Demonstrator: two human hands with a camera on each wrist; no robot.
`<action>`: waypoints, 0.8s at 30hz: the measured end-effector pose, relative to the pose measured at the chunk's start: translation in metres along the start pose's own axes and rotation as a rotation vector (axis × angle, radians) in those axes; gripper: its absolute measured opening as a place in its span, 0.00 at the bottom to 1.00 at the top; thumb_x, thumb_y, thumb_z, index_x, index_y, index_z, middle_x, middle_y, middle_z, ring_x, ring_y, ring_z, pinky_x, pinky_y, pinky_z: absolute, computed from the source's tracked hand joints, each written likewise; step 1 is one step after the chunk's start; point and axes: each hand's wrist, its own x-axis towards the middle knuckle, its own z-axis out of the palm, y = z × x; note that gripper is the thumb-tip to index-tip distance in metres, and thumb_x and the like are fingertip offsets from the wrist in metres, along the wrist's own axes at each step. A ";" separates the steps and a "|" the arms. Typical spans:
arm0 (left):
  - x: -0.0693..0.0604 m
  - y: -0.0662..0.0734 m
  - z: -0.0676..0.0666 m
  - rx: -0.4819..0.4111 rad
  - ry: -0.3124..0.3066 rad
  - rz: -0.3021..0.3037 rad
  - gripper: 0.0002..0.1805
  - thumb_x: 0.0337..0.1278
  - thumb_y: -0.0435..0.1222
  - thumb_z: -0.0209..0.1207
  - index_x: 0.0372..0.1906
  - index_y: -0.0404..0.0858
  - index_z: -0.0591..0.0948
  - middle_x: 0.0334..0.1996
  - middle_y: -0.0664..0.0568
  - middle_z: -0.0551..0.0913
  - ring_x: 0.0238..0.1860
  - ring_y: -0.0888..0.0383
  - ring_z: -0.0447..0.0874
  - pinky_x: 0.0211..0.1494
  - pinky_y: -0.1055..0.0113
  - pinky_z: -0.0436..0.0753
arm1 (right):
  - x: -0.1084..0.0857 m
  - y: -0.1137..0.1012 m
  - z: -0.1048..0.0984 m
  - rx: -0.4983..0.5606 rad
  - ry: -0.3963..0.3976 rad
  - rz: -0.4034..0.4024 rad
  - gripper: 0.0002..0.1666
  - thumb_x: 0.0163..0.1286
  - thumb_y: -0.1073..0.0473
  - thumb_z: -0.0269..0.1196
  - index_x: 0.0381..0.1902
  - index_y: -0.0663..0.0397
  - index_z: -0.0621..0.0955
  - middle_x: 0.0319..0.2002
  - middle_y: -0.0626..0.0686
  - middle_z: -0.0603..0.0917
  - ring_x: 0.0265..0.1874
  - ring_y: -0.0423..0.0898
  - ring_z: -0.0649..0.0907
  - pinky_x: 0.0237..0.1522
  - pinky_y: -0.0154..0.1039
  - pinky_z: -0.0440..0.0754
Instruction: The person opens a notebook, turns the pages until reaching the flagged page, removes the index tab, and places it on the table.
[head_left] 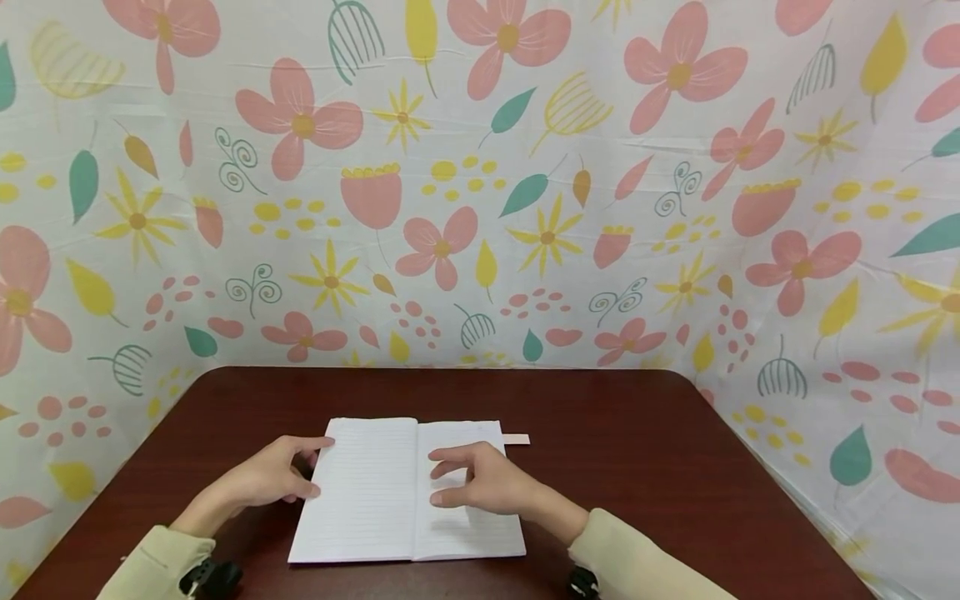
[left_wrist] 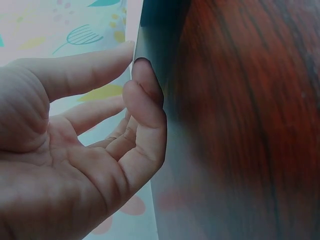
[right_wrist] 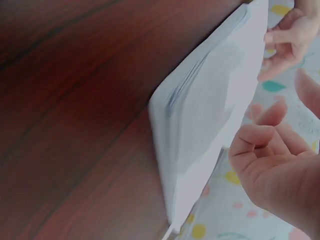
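An opened notebook [head_left: 367, 492] with lined white pages lies on the dark table. The left hand [head_left: 266, 475] grips its left edge, thumb on the near part and index finger farther up. In the left wrist view that hand [left_wrist: 90, 125] has its thumb and curled fingertips at the thin edge. Over the right page hovers the right hand [head_left: 487, 482], fingers apart and slightly bent, holding nothing. The right wrist view shows this hand [right_wrist: 280, 160] above the notebook [right_wrist: 215, 95], a gap between them.
A pale pink tab [head_left: 517, 439] sticks out from the notebook's upper right side. The dark wooden table [head_left: 615, 450] reaches back to a flowered cloth [head_left: 480, 183] that hangs behind and beside it.
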 end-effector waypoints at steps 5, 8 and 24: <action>0.000 0.000 -0.001 0.000 -0.007 0.006 0.42 0.55 0.23 0.72 0.74 0.20 0.68 0.40 0.42 0.72 0.20 0.54 0.69 0.28 0.64 0.78 | -0.017 0.013 -0.018 -0.124 0.041 -0.016 0.37 0.65 0.54 0.78 0.69 0.60 0.81 0.50 0.55 0.89 0.15 0.39 0.70 0.25 0.34 0.75; 0.000 0.000 -0.002 0.004 -0.009 0.014 0.41 0.55 0.23 0.71 0.74 0.19 0.67 0.41 0.42 0.73 0.20 0.54 0.70 0.28 0.63 0.78 | -0.027 0.020 -0.028 -0.178 0.057 -0.012 0.38 0.63 0.54 0.79 0.69 0.60 0.81 0.50 0.55 0.87 0.16 0.38 0.69 0.25 0.35 0.73; -0.001 0.002 -0.002 0.003 -0.010 0.009 0.41 0.56 0.22 0.71 0.74 0.19 0.66 0.42 0.41 0.71 0.19 0.55 0.70 0.28 0.64 0.78 | -0.053 0.054 -0.059 -0.330 0.021 0.051 0.51 0.55 0.47 0.83 0.73 0.58 0.77 0.54 0.54 0.77 0.53 0.53 0.78 0.53 0.49 0.78</action>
